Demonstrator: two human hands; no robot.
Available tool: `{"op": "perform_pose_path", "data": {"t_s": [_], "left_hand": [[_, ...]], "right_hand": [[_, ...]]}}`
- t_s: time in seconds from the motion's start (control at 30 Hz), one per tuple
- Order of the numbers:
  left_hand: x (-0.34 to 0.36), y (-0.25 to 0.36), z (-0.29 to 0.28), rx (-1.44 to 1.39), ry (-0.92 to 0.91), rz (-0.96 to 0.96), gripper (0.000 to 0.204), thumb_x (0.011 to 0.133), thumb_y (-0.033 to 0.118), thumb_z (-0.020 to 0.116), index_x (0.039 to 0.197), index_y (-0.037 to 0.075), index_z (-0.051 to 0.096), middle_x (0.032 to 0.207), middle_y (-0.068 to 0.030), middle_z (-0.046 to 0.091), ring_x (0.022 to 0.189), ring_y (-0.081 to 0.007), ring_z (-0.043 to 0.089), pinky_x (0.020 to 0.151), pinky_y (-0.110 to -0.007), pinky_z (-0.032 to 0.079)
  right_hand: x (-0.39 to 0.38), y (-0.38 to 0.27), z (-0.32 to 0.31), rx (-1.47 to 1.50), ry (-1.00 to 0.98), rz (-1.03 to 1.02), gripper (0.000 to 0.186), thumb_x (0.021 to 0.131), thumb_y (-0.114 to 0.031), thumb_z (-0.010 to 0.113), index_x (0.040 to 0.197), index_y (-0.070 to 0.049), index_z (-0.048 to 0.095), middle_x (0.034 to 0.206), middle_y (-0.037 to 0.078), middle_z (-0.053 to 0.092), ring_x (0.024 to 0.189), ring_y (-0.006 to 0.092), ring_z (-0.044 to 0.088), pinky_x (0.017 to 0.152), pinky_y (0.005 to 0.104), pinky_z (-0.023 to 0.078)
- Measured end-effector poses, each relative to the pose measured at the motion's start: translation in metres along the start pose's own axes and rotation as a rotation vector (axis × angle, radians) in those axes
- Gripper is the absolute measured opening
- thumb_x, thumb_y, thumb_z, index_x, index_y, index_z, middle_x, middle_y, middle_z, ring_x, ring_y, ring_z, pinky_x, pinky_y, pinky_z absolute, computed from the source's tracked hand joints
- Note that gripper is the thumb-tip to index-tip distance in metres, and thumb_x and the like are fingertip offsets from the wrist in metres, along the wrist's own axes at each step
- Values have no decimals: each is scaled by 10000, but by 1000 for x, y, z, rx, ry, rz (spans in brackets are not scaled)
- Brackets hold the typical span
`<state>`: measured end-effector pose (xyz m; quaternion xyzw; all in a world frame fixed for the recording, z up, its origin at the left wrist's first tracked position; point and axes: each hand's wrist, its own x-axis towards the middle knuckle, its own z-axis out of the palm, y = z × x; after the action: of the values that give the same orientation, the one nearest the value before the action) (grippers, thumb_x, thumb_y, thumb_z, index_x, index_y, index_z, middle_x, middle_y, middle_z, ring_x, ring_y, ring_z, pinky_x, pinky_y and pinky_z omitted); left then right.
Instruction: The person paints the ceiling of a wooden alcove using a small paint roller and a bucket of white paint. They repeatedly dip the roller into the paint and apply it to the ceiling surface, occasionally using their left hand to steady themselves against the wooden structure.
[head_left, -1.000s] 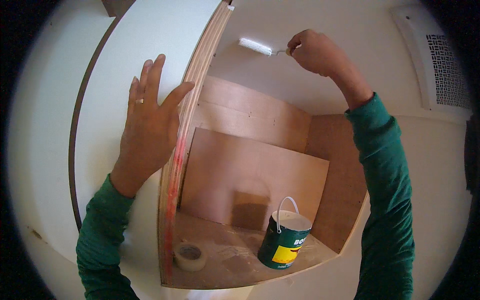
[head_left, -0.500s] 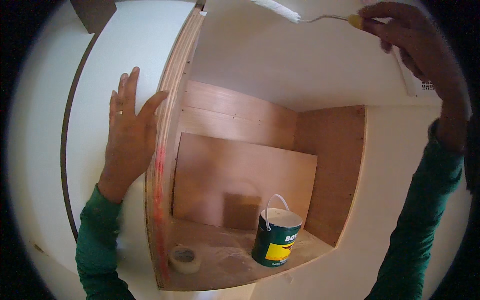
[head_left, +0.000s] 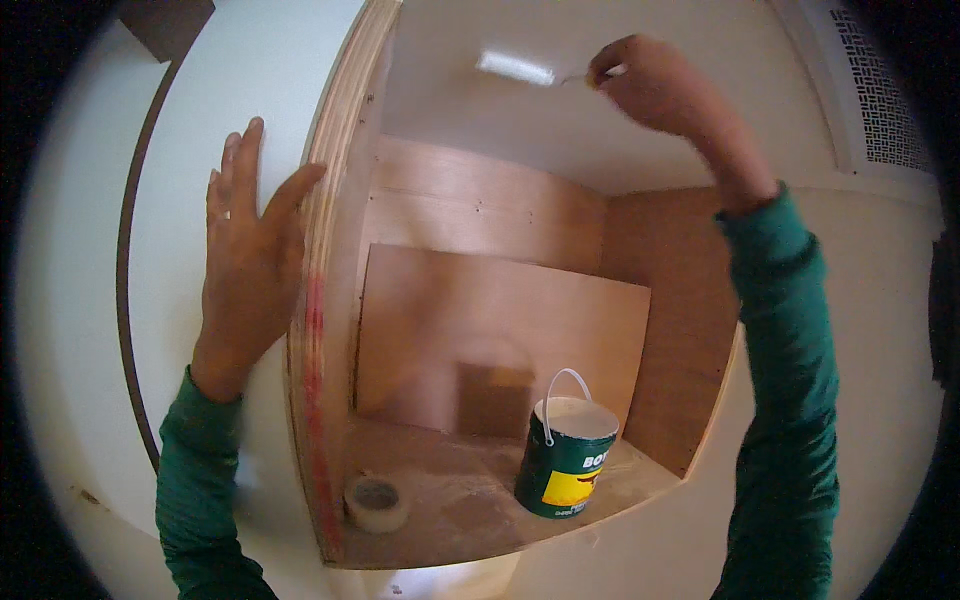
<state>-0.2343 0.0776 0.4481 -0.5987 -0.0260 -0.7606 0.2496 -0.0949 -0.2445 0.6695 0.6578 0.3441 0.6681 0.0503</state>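
Note:
My right hand (head_left: 655, 88) is raised at the upper right, its fingers closed round the handle of a small paint roller (head_left: 515, 68). The roller's white sleeve points left, against or close to the pale ceiling surface (head_left: 440, 90); whether it touches I cannot tell. At the left, my left hand (head_left: 250, 260) lies spread and flat on the white panel (head_left: 270, 60), its thumb reaching over the layered plywood edge (head_left: 322, 220) of an open wooden cabinet. A ring shows on one finger. Below stands a green paint can (head_left: 568, 470) with a yellow label and a raised white handle.
Near the cabinet floor's front left lies a roll of tape (head_left: 376, 503). A loose plywood board (head_left: 500, 330) leans against the cabinet's back. The cabinet's right wall (head_left: 670, 240) is bare wood. A white vent grille (head_left: 875, 95) is at the upper right.
My right hand has moved left and slightly down in the view, with the roller shifting lower. My left hand stays on the panel. The view has shifted, showing more of the vent.

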Motion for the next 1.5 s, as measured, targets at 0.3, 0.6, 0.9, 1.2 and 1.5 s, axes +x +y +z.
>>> {"op": "perform_pose_path", "data": {"t_s": [0.3, 0.6, 0.9, 1.2, 1.5], "left_hand": [[0, -3, -9, 112, -60, -13, 437, 970, 43, 514, 1383, 157, 602, 1647, -255, 267, 1538, -470, 220, 1238, -607, 179], [-5, -12, -7, 122, -57, -29, 441, 964, 23, 500, 1367, 157, 621, 1660, -240, 256, 1548, -459, 201, 1244, -610, 167], [-1, -3, -8, 116, -51, -24, 468, 942, 5, 501, 1362, 164, 630, 1661, -227, 263, 1547, -458, 198, 1253, -586, 180], [-3, -6, -12, 117, -103, -47, 446, 971, 18, 493, 1382, 150, 607, 1680, -208, 232, 1562, -440, 157, 1269, -567, 159], [-2, 2, -5, 116, -94, -33, 475, 917, 7, 523, 1357, 154, 624, 1659, -243, 255, 1549, -465, 188, 1254, -593, 159]], "right_hand": [[-33, 20, -4, 263, 182, 48, 257, 891, -137, 663, 1096, -18, 762, 972, 178, 763, 876, 314, 727, 824, 403, 571], [-126, 64, -137, 375, 155, 356, 369, 971, -222, 648, 1322, -113, 680, 857, -4, 662, 515, -3, 410, 434, 169, 308], [-130, 77, -115, 384, 174, 322, 356, 959, -246, 654, 1280, -100, 699, 880, 10, 676, 577, 37, 485, 496, 228, 393], [-34, 25, 24, 232, 94, 121, 245, 874, -162, 606, 995, -31, 774, 984, 236, 741, 924, 447, 706, 858, 499, 564], [-33, 36, 66, 313, 160, 115, 220, 846, -139, 608, 895, 19, 753, 935, 276, 725, 881, 465, 706, 834, 534, 565]]}}
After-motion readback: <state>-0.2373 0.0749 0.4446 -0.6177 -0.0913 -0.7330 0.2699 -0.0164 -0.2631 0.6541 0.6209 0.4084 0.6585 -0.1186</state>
